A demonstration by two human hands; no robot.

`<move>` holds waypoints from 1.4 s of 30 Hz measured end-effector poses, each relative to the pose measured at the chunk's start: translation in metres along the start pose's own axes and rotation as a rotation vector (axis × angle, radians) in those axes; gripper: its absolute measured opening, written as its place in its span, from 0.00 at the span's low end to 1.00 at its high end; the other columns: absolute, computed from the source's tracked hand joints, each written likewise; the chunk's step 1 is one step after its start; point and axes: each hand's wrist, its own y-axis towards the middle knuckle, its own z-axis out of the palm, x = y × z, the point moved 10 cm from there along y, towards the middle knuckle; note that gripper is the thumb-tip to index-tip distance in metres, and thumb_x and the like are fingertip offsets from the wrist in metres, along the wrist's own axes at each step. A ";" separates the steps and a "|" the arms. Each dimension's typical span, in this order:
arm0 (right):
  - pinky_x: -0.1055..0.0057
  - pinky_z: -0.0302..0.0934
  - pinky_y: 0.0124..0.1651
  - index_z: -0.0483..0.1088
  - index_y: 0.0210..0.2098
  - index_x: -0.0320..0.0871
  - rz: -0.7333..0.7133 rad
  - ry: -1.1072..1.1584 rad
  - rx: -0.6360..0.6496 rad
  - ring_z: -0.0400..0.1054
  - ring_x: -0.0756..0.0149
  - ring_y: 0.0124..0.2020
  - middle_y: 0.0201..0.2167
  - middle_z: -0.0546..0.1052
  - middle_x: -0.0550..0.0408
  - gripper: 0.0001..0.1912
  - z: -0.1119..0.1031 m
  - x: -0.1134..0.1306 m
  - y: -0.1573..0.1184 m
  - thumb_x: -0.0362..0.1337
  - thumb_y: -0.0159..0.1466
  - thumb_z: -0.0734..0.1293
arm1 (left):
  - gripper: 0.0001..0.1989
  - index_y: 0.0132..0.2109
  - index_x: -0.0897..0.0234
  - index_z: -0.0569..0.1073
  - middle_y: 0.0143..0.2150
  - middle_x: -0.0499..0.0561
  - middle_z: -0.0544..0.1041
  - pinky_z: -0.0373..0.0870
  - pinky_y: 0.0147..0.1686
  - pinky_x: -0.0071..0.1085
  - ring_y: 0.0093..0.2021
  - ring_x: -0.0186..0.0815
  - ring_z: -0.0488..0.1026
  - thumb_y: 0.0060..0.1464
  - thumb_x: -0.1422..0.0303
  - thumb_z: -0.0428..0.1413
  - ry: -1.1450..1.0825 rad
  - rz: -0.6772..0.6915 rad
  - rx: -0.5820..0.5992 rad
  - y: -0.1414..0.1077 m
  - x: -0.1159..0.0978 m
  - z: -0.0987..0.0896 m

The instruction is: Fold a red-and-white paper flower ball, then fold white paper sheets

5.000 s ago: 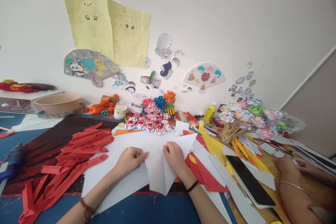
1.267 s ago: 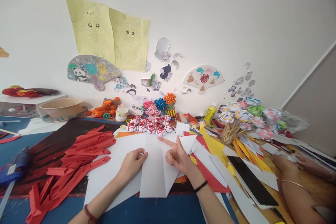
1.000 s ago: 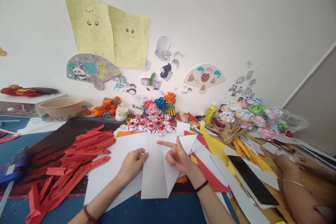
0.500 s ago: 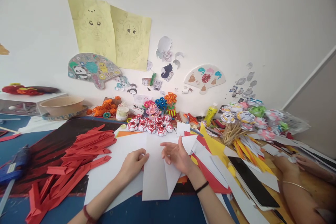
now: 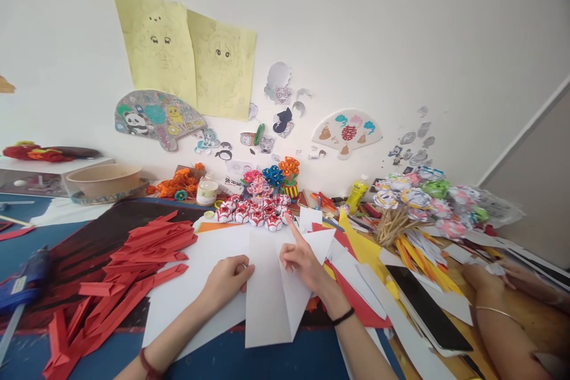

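Note:
A folded sheet of white paper (image 5: 267,303) stands in front of me, with an upright crease dividing its panels. My left hand (image 5: 229,279) is closed at its left edge, thumb and fingers pinching it. My right hand (image 5: 303,261) is over the right panel, index finger stretched upward and the other fingers loosely bent; nothing shows in its grasp. Beneath lie more white sheets (image 5: 178,309). To the left is a pile of folded red paper strips (image 5: 146,249). Behind the sheet sit several red-and-white folded paper flowers (image 5: 256,214).
A blue glue gun (image 5: 29,279) lies at far left. On the right are a phone (image 5: 427,306), yellow paper (image 5: 360,243) and a bunch of paper flowers on sticks (image 5: 412,202). A co-worker's arms (image 5: 499,309) rest at the right edge. A basin (image 5: 107,181) stands back left.
My right hand has turned, from open with fingers spread to index finger raised and the others bent. The folded sheet has shifted slightly right and toward me.

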 end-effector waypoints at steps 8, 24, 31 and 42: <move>0.74 0.49 0.26 0.39 0.69 0.47 0.034 0.004 0.085 0.55 0.70 0.22 0.20 0.68 0.63 0.44 0.010 -0.004 -0.002 0.32 0.57 0.63 | 0.15 0.23 0.60 0.61 0.18 0.44 0.73 0.58 0.29 0.27 0.23 0.35 0.68 0.54 0.58 0.47 0.018 0.000 0.014 0.001 0.001 0.002; 0.73 0.56 0.27 0.37 0.66 0.66 -0.048 0.309 0.008 0.61 0.75 0.23 0.63 0.62 0.47 0.54 -0.006 0.007 0.005 0.23 0.51 0.66 | 0.15 0.24 0.60 0.62 0.19 0.43 0.74 0.58 0.30 0.27 0.23 0.34 0.68 0.55 0.58 0.47 0.042 0.006 0.031 0.004 0.003 0.004; 0.79 0.53 0.22 0.34 0.65 0.70 -0.118 0.379 0.023 0.70 0.61 0.43 0.65 0.58 0.50 0.59 -0.009 0.014 0.005 0.21 0.50 0.69 | 0.16 0.24 0.60 0.62 0.19 0.43 0.75 0.59 0.30 0.27 0.24 0.35 0.68 0.55 0.58 0.47 0.058 0.014 0.045 0.005 0.001 0.005; 0.81 0.56 0.22 0.38 0.66 0.65 -0.102 0.384 0.026 0.57 0.52 0.62 0.66 0.57 0.50 0.56 -0.007 0.014 0.004 0.20 0.50 0.68 | 0.16 0.24 0.61 0.62 0.19 0.43 0.75 0.59 0.30 0.27 0.24 0.34 0.68 0.55 0.58 0.47 0.050 0.018 0.053 0.004 0.001 0.004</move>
